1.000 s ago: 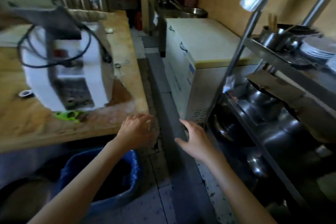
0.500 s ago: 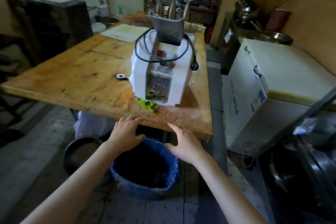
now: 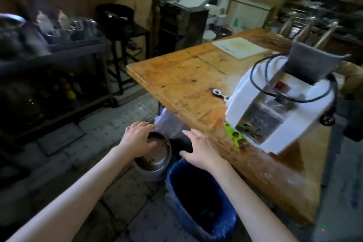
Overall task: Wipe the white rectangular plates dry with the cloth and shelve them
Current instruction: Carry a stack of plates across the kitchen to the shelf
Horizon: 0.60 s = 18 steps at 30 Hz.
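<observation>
No white rectangular plate and no cloth shows in this view. My left hand [image 3: 138, 139] is held out in front of me, empty, fingers spread, above a metal bowl [image 3: 155, 158] that stands on the floor. My right hand [image 3: 200, 149] is also empty with fingers apart, hovering near the front edge of the wooden table [image 3: 188, 84] and over the rim of a bin lined with a blue bag [image 3: 198, 198].
A white machine [image 3: 279, 112] with a black cord stands on the table, a green tool [image 3: 235, 135] at its foot and a white cutting board [image 3: 239, 47] farther back. A dark rack [image 3: 59, 76] of kitchenware fills the left. Tiled floor lies between rack and table.
The view has swung left, from the steel shelving and white chest on the right to the wooden table and the left rack. Both hands stay empty and held out in front.
</observation>
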Available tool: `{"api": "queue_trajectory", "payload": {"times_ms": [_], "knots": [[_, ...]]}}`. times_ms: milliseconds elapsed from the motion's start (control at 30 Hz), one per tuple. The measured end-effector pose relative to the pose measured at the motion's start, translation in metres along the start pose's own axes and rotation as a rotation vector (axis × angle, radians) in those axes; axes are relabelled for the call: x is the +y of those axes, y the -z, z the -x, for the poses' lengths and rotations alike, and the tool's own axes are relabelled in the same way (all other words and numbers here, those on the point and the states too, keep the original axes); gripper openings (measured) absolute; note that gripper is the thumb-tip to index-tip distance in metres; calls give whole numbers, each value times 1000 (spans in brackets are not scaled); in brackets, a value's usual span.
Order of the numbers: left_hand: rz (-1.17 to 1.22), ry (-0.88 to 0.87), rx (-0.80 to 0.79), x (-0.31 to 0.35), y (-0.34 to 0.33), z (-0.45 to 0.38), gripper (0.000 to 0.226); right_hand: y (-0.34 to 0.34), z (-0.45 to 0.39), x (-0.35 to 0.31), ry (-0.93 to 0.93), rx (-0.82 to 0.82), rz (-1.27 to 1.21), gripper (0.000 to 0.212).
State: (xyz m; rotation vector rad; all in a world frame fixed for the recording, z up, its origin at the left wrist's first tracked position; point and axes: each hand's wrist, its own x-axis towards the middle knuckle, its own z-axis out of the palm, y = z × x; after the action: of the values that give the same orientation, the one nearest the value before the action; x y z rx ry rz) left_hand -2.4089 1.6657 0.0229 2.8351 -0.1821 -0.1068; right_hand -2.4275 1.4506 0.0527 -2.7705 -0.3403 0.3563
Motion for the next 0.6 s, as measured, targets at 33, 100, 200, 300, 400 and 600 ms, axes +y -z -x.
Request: {"api": "queue_trajectory", "payload": {"times_ms": [33,100,200,300,400,600], "knots": [[3,34,12,-11,4,1,65,-1,-10,-10,32,-17,15,72],[5,98,38,-34,14,3,65,-5,-31,-31,96,-41,41,71],[13,185,62,-69,29,4,64,-13,-62,-64,181,-63,81,71],[15,249,80,-111,41,2,65,-22,-97,-101,245,-82,86,72],[10,295,92,-157,53,-6,67,-30,-130,-140,281,-100,87,72],[22,333,95,-235,83,-31,67,-42,-196,-210,288,-115,91,69]]}}
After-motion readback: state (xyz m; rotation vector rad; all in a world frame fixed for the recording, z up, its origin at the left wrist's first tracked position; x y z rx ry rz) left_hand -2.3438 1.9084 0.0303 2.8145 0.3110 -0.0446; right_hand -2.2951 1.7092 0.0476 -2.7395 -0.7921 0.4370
